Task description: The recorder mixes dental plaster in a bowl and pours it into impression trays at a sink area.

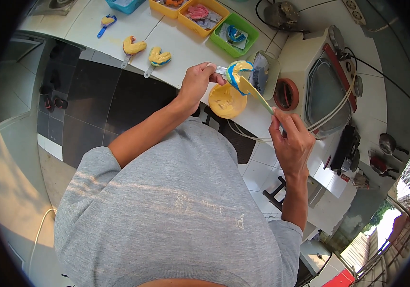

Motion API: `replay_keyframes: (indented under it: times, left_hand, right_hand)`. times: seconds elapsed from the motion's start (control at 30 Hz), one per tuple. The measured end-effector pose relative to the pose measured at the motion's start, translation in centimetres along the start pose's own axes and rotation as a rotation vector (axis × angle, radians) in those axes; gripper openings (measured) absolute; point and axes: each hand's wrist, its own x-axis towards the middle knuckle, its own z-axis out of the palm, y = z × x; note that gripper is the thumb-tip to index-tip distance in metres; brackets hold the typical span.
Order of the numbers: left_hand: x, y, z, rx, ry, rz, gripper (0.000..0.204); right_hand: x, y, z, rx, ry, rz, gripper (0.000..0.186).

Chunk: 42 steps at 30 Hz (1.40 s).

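Note:
My left hand [196, 85] pinches the metal handle of a dental impression tray [236, 71], held up over the counter. The tray carries blue impression material with creamy yellow paste spread over it. In my right hand [292, 136] is a spatula [261, 99], its blade smeared with yellow paste and touching the tray's filling. Just below the tray stands a yellow mixing bowl [220, 113] with more of the paste inside. To the left, two impression trays heaped with yellow paste [134, 46] [158, 57] lie by the counter's front edge, and a smaller blue-handled one [107, 23] lies farther back.
Along the back stand a blue basket [127, 5], yellow baskets [208, 25] and a green basket [236, 48] with impressions on paper. A pale green basket [273, 71], a brown round dish [286, 94] and a beige box-shaped appliance [305, 60] are at right. Pale cables [331, 115] hang past the counter.

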Motion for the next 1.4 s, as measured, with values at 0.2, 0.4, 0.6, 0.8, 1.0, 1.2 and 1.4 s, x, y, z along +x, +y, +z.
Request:
replay_keyframes:
  times: [0.2, 0.4, 0.6, 0.8, 1.0, 1.2, 1.4]
  left_hand:
    - [0.1, 0.2, -0.4, -0.023, -0.006, -0.012, 0.024]
    - [-0.3, 1.0, -0.8, 0.015, 0.007, -0.160, 0.023]
    - [-0.4, 1.8, -1.0, -0.069, -0.008, -0.238, 0.023]
    - [-0.6, 1.9, -1.0, -0.096, -0.012, -0.278, 0.027]
    - [-0.8, 1.8, -1.0, -0.122, -0.025, -0.289, 0.027]
    - [-1.3, 1.6, -0.7, -0.085, -0.031, -0.195, 0.021]
    - [-1.4, 0.9, -0.5, -0.056, -0.101, -0.059, 0.025]
  right_hand:
    - [0.1, -0.4, -0.8, 0.009, 0.015, 0.046, 0.021]
    - [-0.4, 0.0, -1.9, 0.181, 0.044, 0.122, 0.024]
    - [-1.0, 0.3, -2.0, 0.133, 0.103, 0.073, 0.036]
    - [-1.6, 0.4, -1.7, 0.134, 0.050, 0.092, 0.043]
    - [-1.9, 0.6, -1.3, 0.123, 0.038, 0.083, 0.045]
    - [-1.6, 0.4, -1.3, 0.098, 0.033, 0.048, 0.045]
    - [-0.9, 0.1, -1.5, 0.055, 0.006, 0.004, 0.045]
